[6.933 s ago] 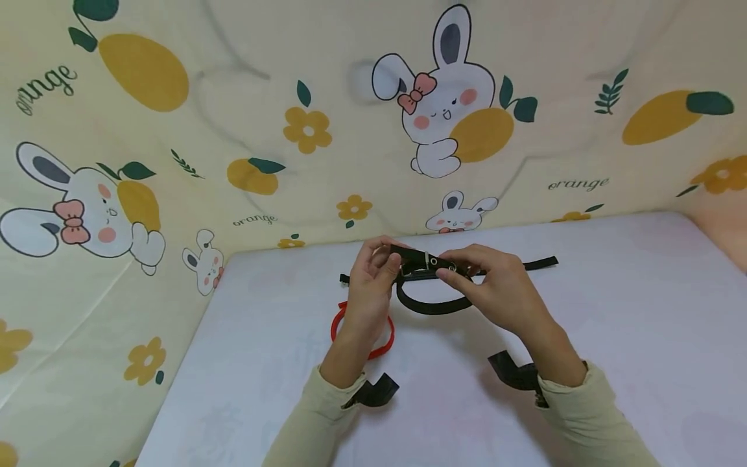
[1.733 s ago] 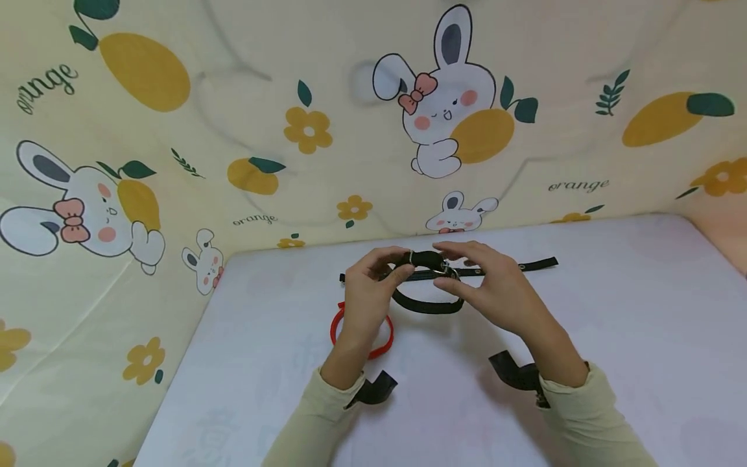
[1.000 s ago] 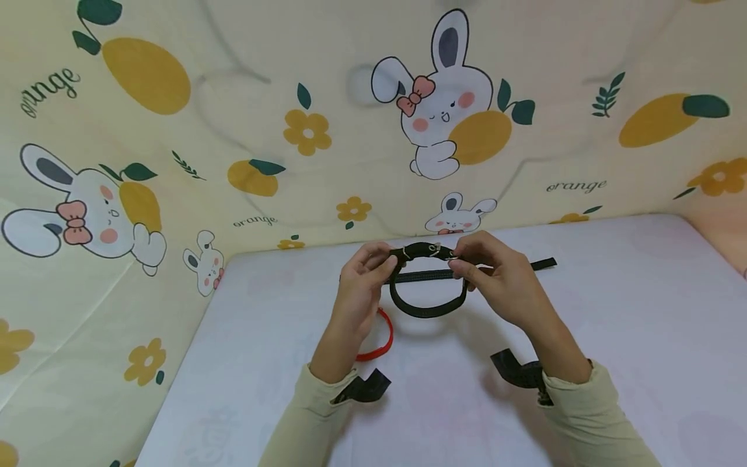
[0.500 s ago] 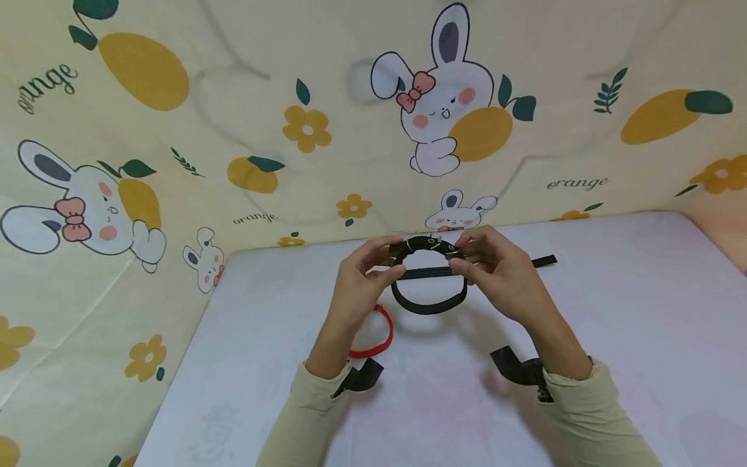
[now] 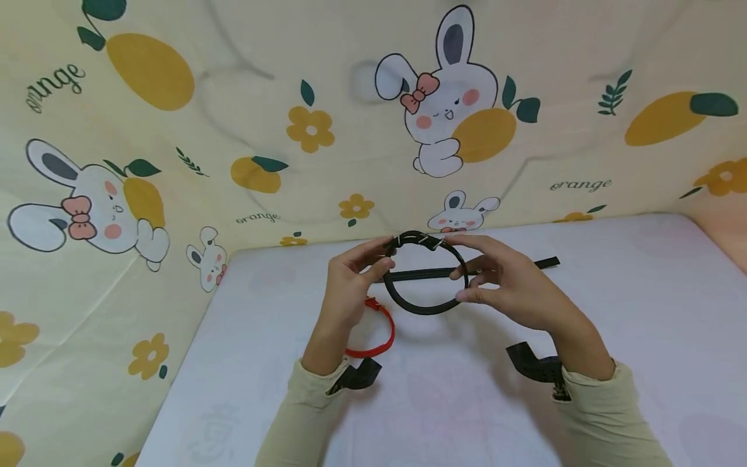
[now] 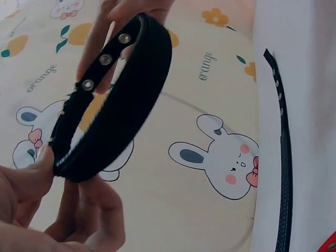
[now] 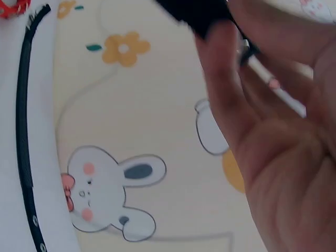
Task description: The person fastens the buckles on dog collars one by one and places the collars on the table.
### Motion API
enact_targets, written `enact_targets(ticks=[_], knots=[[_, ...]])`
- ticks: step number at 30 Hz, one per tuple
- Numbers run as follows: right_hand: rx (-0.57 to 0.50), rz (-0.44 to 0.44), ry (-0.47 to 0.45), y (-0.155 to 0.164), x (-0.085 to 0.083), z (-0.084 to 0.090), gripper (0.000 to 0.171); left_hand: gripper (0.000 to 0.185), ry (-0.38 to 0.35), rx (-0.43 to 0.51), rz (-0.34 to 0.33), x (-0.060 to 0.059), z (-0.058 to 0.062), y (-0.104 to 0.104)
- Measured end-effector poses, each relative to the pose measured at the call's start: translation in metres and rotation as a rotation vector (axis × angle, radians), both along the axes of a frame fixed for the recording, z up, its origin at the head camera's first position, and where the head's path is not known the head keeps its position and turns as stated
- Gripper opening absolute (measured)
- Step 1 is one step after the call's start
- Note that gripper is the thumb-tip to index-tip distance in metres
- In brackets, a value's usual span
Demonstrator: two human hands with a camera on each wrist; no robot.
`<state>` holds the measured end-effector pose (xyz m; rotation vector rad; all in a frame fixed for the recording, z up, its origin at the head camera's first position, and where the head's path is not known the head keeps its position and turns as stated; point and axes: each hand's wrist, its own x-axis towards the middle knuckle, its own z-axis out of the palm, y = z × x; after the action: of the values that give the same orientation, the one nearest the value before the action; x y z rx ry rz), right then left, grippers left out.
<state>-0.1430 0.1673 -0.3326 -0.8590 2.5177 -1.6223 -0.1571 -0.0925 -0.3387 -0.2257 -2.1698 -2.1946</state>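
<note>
A black collar (image 5: pixel 428 311), buckled into a round loop, is held up above the far part of the table. My left hand (image 5: pixel 349 285) pinches its left side between thumb and fingers. On the right side, my right hand (image 5: pixel 519 288) holds the band, thumb low on it and index finger up near the metal buckle (image 5: pixel 430 242). Metal eyelets (image 6: pixel 105 59) line the narrow strap in the left wrist view. The right wrist view shows only a dark, blurred piece of the collar (image 7: pixel 197 14) by the fingers.
A second black strap (image 5: pixel 423 274) with eyelets lies straight across the table behind the loop. A red collar (image 5: pixel 373 353) lies in a ring, partly hidden by the left hand and wrist. Patterned cloth (image 5: pixel 327 65) rises behind the white tabletop (image 5: pixel 438 415).
The collar has gone from a buckle end worked by both hands to a round loop turned towards the head camera. My right hand's thumb has slid lower along its right side.
</note>
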Motion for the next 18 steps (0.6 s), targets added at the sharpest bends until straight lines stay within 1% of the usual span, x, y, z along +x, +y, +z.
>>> enact_targets(ticks=[2, 3, 4, 6, 9, 12, 14, 16, 18], knots=[[0.001, 0.096, 0.017, 0.004, 0.0, 0.0, 0.093, 0.036, -0.033, 0.026, -0.034, 0.0, 0.0, -0.002], [0.006, 0.133, 0.024, 0.005, 0.0, 0.0, 0.099, 0.036, -0.047, 0.043, -0.05, -0.001, 0.0, -0.002], [0.014, 0.154, 0.03, 0.006, 0.0, 0.0, 0.103, 0.037, -0.056, 0.052, -0.065, -0.001, 0.0, -0.003], [0.029, 0.173, 0.049, 0.007, 0.0, 0.0, 0.105, 0.037, -0.075, 0.06, -0.085, -0.002, -0.001, -0.004], [0.069, 0.146, 0.089, 0.008, 0.0, -0.001, 0.102, 0.037, -0.089, 0.063, -0.1, -0.003, -0.002, -0.004], [0.075, 0.106, 0.126, 0.009, -0.001, -0.003, 0.098, 0.038, -0.1, 0.057, -0.119, -0.004, -0.002, -0.005], [0.072, 0.084, 0.152, 0.009, -0.001, -0.004, 0.095, 0.039, -0.11, 0.031, -0.145, -0.005, -0.001, -0.007], [0.067, 0.06, 0.17, 0.01, -0.002, -0.005, 0.093, 0.042, -0.122, -0.013, -0.194, -0.006, -0.001, -0.011], [0.066, 0.037, 0.175, 0.011, -0.001, -0.005, 0.091, 0.049, -0.13, -0.074, -0.271, -0.006, 0.002, -0.016]])
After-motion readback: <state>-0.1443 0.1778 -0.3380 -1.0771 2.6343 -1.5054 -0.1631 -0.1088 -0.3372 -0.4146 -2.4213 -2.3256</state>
